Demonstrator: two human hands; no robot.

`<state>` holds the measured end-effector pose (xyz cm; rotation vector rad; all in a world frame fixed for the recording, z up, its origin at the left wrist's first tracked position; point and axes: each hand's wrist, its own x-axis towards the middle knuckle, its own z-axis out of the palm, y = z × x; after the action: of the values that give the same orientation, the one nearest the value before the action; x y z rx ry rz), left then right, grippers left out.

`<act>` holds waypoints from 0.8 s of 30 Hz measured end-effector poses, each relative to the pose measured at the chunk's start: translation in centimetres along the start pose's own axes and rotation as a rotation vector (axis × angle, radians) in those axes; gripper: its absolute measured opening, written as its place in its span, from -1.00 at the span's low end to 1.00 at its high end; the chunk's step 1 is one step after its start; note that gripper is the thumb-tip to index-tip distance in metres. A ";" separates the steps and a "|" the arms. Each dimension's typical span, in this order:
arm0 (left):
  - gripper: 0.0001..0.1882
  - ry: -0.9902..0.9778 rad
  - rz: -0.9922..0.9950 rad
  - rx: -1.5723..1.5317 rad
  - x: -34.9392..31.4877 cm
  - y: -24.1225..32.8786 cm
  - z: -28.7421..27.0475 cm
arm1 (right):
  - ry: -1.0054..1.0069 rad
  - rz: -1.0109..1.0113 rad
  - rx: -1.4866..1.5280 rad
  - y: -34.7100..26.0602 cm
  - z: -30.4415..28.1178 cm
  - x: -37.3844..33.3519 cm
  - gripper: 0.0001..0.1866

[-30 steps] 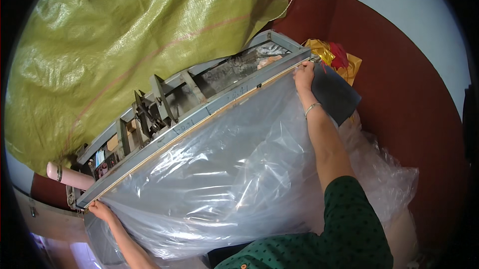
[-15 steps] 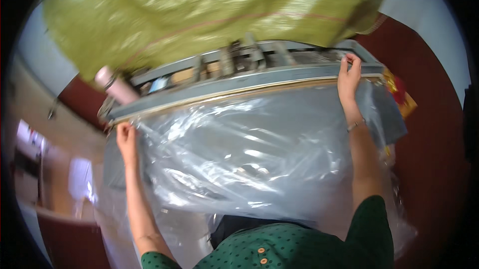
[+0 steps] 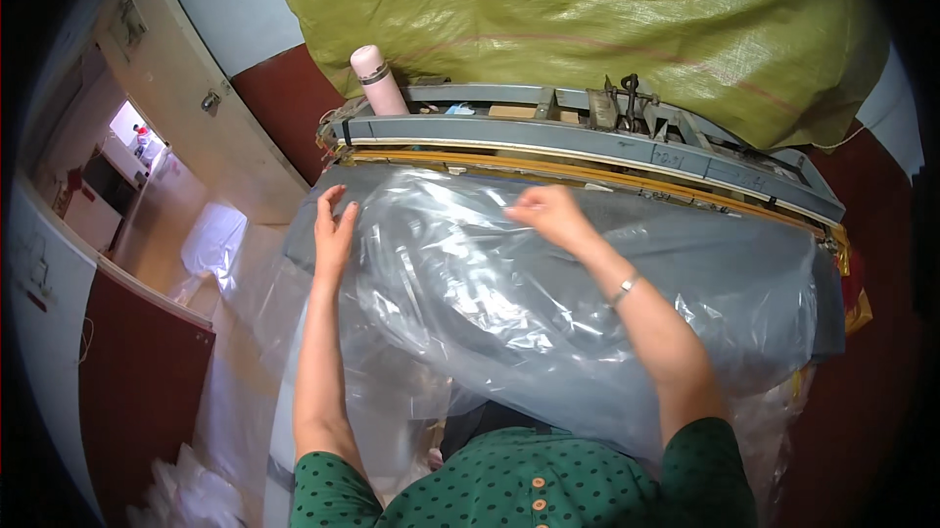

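Note:
A clear plastic sheet (image 3: pixel 470 264), crumpled and shiny, is draped over the grey surface of a long bench-like machine and hangs toward my body. My left hand (image 3: pixel 334 232) is at the sheet's left side, thumb and fingers apart, with nothing seen in it. Over the middle of the sheet, my right hand (image 3: pixel 554 216) has its fingertips pinched together on the film near its far edge. Beyond both hands run an orange-yellow strip (image 3: pixel 548 168) and a grey metal rail (image 3: pixel 509 136) across the machine's width.
A pink bottle (image 3: pixel 378 82) stands behind the rail at left. Dark metal tools (image 3: pixel 632 102) sit in the frame. A yellow-green woven tarp (image 3: pixel 587 19) hangs at the back. At left are a door (image 3: pixel 186 87) and loose plastic film (image 3: pixel 191 489). Red and gold material (image 3: pixel 854 283) hangs at the right end.
My right hand has come from the rail's right end to the middle of the sheet. My left hand's fingers have spread from a pinch. The view has turned, shifting the machine rightward.

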<state>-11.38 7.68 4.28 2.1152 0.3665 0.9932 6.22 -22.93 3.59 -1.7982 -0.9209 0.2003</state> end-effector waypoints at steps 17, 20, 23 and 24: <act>-0.81 -1.022 0.208 -0.419 -18.9 19.8 11.2 | 1.084 1.222 -1.168 15.9 -43.9 -40.8 -0.68; -0.71 -1.421 0.075 -0.524 -23.5 21.7 17.8 | 1.045 1.241 -1.190 18.9 -44.6 -39.2 -0.66; -0.69 -1.176 0.280 -0.271 -29.7 20.3 23.7 | 1.110 1.197 -1.155 16.6 -42.0 -36.1 -0.66; -0.69 -1.180 0.309 -0.205 -30.3 20.9 24.9 | 1.124 1.191 -1.155 16.6 -42.4 -36.7 -0.66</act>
<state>-13.74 -35.34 -6.79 2.1996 -0.6278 -0.1823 11.72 -80.83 -2.76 -2.7084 1.1441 -0.7067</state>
